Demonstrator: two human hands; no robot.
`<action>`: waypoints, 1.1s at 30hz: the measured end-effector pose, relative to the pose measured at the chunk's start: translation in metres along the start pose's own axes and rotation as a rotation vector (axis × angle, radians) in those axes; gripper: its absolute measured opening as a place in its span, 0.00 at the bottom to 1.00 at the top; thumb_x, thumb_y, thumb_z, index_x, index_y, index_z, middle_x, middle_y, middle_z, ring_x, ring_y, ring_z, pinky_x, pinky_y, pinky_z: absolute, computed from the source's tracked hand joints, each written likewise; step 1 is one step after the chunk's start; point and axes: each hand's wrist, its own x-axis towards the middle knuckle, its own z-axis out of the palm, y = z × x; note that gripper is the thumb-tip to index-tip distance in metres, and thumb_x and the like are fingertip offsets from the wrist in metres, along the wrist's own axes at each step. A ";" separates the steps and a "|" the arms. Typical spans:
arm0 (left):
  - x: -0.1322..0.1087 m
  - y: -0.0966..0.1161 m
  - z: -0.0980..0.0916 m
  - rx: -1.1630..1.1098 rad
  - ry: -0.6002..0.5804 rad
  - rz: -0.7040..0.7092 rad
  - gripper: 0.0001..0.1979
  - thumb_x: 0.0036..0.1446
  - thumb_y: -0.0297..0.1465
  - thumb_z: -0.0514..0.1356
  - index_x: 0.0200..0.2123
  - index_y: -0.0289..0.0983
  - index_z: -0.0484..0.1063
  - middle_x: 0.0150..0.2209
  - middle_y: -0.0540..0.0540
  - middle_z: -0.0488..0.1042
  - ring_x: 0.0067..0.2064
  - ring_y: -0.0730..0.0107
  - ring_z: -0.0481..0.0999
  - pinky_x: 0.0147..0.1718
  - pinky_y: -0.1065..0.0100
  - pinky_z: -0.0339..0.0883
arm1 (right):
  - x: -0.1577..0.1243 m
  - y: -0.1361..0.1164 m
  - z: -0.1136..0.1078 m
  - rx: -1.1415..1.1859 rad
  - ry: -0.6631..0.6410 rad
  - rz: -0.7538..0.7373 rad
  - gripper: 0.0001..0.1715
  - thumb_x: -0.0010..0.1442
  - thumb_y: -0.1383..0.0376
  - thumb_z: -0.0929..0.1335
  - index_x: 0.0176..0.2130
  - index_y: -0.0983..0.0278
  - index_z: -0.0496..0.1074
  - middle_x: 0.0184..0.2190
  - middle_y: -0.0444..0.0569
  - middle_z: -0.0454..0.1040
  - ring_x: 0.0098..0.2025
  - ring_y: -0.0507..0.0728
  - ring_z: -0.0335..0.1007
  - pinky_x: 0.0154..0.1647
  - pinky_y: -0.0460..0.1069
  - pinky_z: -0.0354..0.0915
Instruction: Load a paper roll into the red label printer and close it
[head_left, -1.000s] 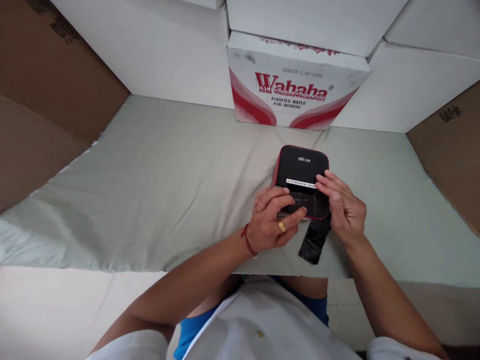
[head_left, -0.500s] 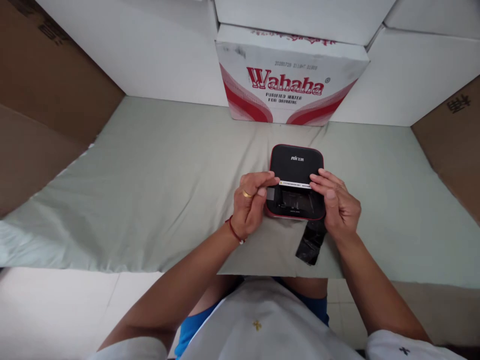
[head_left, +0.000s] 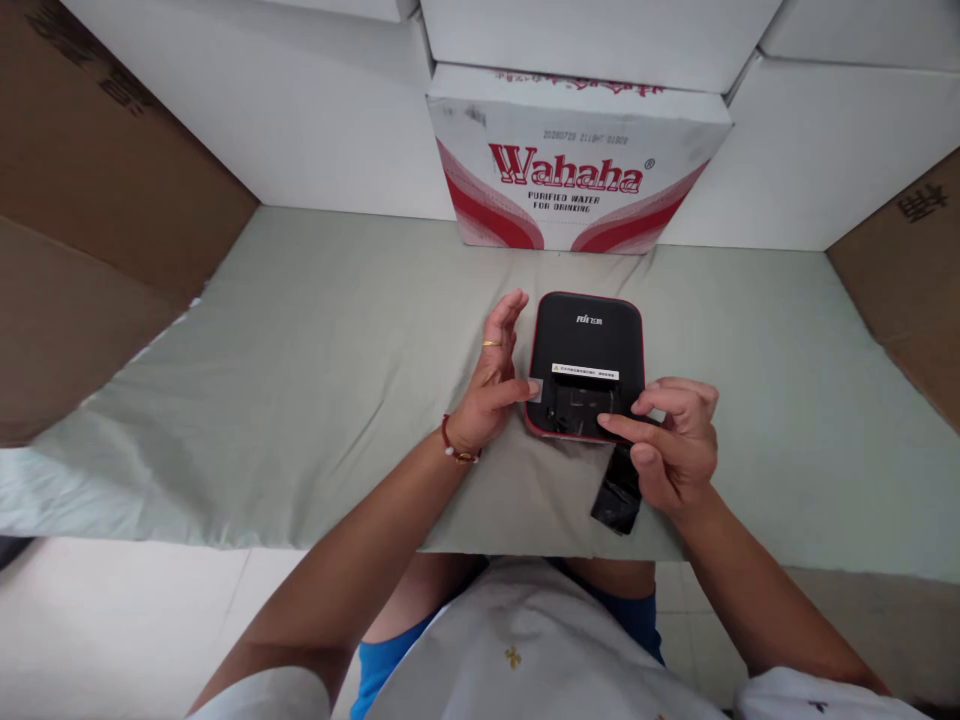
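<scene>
A black device with a red edge and rounded corners lies flat on the green cloth. Across its middle runs a white label strip, with a recessed dark panel below. My left hand is at the device's left side, fingers apart, its thumb on a small grey patch near the edge. At the lower right, my right hand reaches over the device with the index fingertip on the dark panel; its other fingers are bent and hold nothing visible. A crumpled black strip lies just below the device.
Behind the device stands a white and red Wahaha carton, against white boxes. Brown cardboard boxes flank the cloth at left and right. The cloth's front edge is close to my lap.
My left hand has opened, its fingers lifting off the device and pointing away from me. My right hand has moved down, from the label strip's right end to the dark panel, with its index finger extended.
</scene>
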 end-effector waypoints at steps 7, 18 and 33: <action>0.001 -0.003 0.005 -0.248 -0.195 -0.118 0.52 0.62 0.54 0.66 0.82 0.59 0.43 0.83 0.46 0.54 0.77 0.50 0.68 0.72 0.46 0.71 | 0.005 0.000 -0.002 0.043 -0.045 0.012 0.25 0.77 0.59 0.64 0.61 0.40 0.83 0.35 0.49 0.71 0.44 0.63 0.68 0.46 0.64 0.68; 0.002 -0.011 0.005 -0.183 -0.143 -0.091 0.49 0.65 0.44 0.66 0.82 0.59 0.44 0.80 0.44 0.61 0.79 0.54 0.67 0.68 0.48 0.75 | 0.002 -0.002 -0.004 -0.072 -0.041 -0.054 0.26 0.74 0.59 0.67 0.65 0.40 0.81 0.38 0.51 0.78 0.47 0.66 0.71 0.47 0.65 0.72; 0.005 -0.032 0.004 -0.246 -0.169 -0.078 0.48 0.62 0.51 0.68 0.80 0.55 0.51 0.82 0.43 0.58 0.80 0.51 0.63 0.72 0.48 0.69 | 0.112 0.024 0.007 -0.447 -0.654 0.215 0.13 0.70 0.62 0.69 0.45 0.54 0.86 0.39 0.49 0.88 0.35 0.62 0.82 0.35 0.57 0.72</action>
